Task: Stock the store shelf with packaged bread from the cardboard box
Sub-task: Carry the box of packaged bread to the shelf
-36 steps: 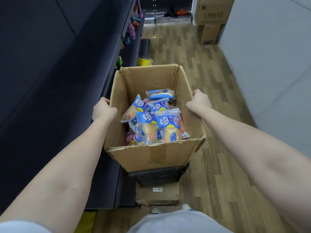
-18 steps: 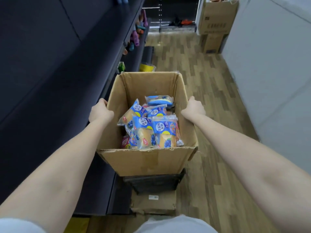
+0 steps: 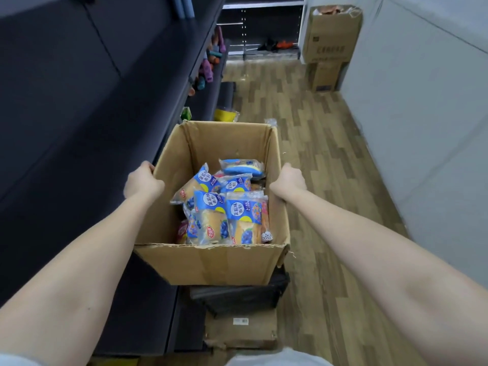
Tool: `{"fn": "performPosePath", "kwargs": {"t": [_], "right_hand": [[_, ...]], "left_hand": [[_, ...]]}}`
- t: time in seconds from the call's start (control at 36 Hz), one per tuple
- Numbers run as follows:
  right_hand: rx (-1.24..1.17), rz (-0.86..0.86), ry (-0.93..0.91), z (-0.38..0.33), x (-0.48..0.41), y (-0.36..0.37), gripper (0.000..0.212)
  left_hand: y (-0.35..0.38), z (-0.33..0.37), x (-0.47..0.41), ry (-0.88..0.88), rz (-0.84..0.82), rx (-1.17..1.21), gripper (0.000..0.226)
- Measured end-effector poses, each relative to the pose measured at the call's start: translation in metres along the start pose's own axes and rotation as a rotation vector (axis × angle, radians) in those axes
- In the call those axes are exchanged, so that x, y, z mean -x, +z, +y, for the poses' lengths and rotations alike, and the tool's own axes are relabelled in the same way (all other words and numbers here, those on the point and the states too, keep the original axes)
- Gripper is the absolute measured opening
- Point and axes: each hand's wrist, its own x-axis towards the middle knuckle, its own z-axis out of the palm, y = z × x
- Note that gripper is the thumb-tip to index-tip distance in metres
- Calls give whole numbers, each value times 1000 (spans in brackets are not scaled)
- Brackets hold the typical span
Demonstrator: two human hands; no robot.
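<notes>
An open cardboard box (image 3: 211, 265) is held in front of me above the floor. Inside lie several packaged breads (image 3: 237, 212) in blue and clear wrappers, piled toward the right and near side. My left hand (image 3: 142, 180) grips the box's left wall at its rim. My right hand (image 3: 289, 180) grips the right wall at its rim. The dark store shelf (image 3: 126, 107) runs along my left side, its near section bare.
A black crate (image 3: 237, 297) on a flat cardboard box (image 3: 240, 331) stands on the wooden floor under the held box. Farther down the shelf sit colourful items (image 3: 208, 67). Stacked cardboard boxes (image 3: 330, 48) stand far right by the grey wall.
The box has sunk lower in the view, and the view has tipped up to show more of the aisle. Both hands keep their grip on the box's walls.
</notes>
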Motion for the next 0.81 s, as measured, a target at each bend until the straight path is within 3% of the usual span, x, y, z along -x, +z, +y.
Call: {"fn": "performPosePath", "kwargs": {"t": [0.22, 0.67, 0.81], "right_hand": [[-11, -11, -2, -8, 5, 5, 36], [65, 28, -14, -6, 0, 0, 37], [192, -62, -99, -5, -2, -3, 37]], "left_hand": [[-23, 3, -8, 22, 0, -290, 21], [-10, -13, 6, 7, 70, -90, 14], [-5, -15, 7, 16, 87, -75, 10]]}}
